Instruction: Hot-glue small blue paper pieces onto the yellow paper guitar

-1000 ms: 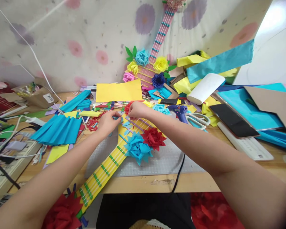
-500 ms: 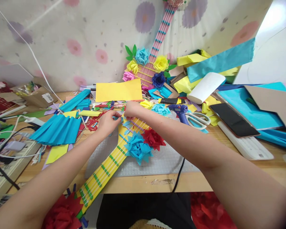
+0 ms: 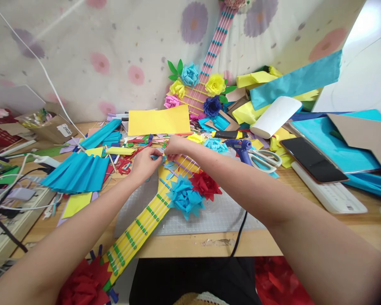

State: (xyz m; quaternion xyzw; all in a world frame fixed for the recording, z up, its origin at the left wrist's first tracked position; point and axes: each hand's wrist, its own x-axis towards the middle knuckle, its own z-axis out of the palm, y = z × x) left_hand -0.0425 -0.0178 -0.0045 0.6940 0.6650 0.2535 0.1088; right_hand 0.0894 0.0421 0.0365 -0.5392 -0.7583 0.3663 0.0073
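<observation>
A yellow paper guitar (image 3: 146,214) lies slantwise over the cutting mat (image 3: 209,220), its neck toward me. Green bars and white strings run along it, and a blue paper flower (image 3: 186,195) and a red paper flower (image 3: 206,184) sit on its body. At the body's far left edge, my left hand (image 3: 147,162) has thumb and fingers pinched together. My right hand (image 3: 175,147) is closed right beside it, fingers bent down over the body. Whatever lies between the fingertips is too small and covered to make out. Small light-blue paper pieces (image 3: 169,165) lie just under the hands.
Right of my right arm lie a blue glue gun (image 3: 241,146), scissors (image 3: 265,161) and a phone (image 3: 314,159). Pleated blue paper (image 3: 78,171) and a power strip (image 3: 25,216) are on the left. A pink paper guitar (image 3: 195,95) leans on the back wall.
Both hands stay at nearly the same spot, fingers still closed over the guitar's body. The whole view has shifted very slightly.
</observation>
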